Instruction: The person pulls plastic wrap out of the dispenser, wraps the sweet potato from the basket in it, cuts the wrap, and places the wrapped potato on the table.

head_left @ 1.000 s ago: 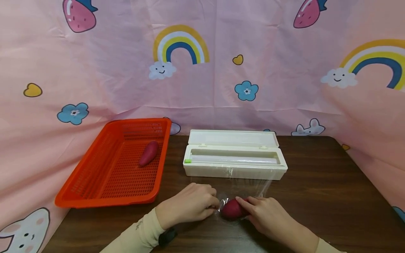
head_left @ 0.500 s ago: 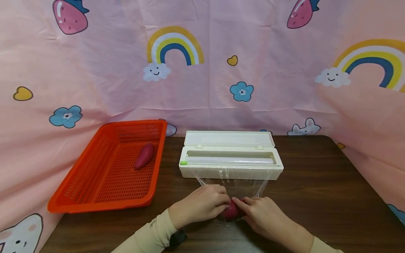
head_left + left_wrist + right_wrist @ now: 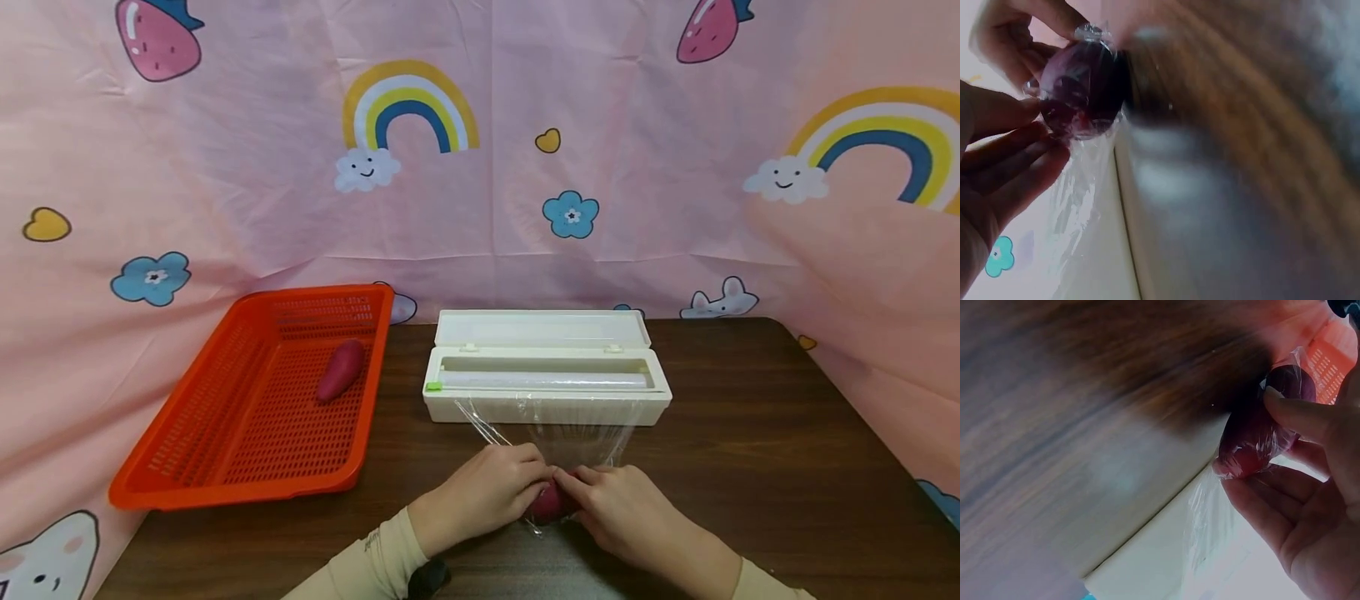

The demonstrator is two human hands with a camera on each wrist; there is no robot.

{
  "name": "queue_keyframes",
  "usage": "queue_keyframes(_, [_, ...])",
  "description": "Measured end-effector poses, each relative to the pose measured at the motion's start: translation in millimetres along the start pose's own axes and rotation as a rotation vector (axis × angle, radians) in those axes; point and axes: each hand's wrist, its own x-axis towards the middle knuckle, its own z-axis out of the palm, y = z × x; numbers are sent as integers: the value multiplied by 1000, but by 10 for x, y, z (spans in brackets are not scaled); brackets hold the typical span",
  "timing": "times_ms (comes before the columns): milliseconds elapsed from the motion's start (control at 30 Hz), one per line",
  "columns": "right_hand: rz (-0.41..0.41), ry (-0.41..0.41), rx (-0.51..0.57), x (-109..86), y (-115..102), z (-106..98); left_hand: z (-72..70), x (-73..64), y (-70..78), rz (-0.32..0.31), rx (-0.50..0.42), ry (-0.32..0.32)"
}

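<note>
Between the right hand's (image 3: 632,515) fingers the purple root (image 3: 550,504) is gripped; just beside them, clear film (image 3: 585,443) is pinched by the left hand (image 3: 483,493). Wrapping seems underway; next, the film probably needs folding snugly over.

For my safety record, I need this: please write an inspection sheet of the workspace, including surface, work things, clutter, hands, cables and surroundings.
Surface: brown table, wood-grained.
Work things: sweet potato in clear film, which runs from white box, lid open.
Clutter: nothing seen.
Hands: right hand grips the sweet potato; left hand pinches film beside it.
Cables: nothing seen.
Surroundings: orange basket at left, holding second sweet potato; pink printed cloth behind.
</note>
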Motion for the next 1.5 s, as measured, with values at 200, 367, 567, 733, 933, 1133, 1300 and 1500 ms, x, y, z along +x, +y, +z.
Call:
queue_keyframes(200, [13, -16, 21, 2, -6, -15, -15, -51, 70, 83, 108, -54])
queue_keyframes(367, [40, -53, 75, 12, 14, -26, -48, -78, 135, 113, 207, -137])
queue_keyframes(567, [52, -27, 163, 11, 56, 1, -17, -79, 181, 131, 356, -178])
queue_keyframes(733, [69, -5, 224, -5, 98, 19, 23, -44, 180, 144, 429, -142])
queue_keyframes(933, [95, -51, 334, 9, 128, -17, 41, -11, 149, 144, 415, -126])
queue_keyframes(1133, [138, -78, 348, 9, 126, -19, -2, 6, 85, 117, 287, -146])
queue_keyframes(1300, [139, -12, 342, 23, 123, -1, -39, 20, 5, 80, 170, -177])
queue_keyframes(1500, [130, 88, 243, 39, 111, 42, -52, 39, -113, 0, 6, -213])
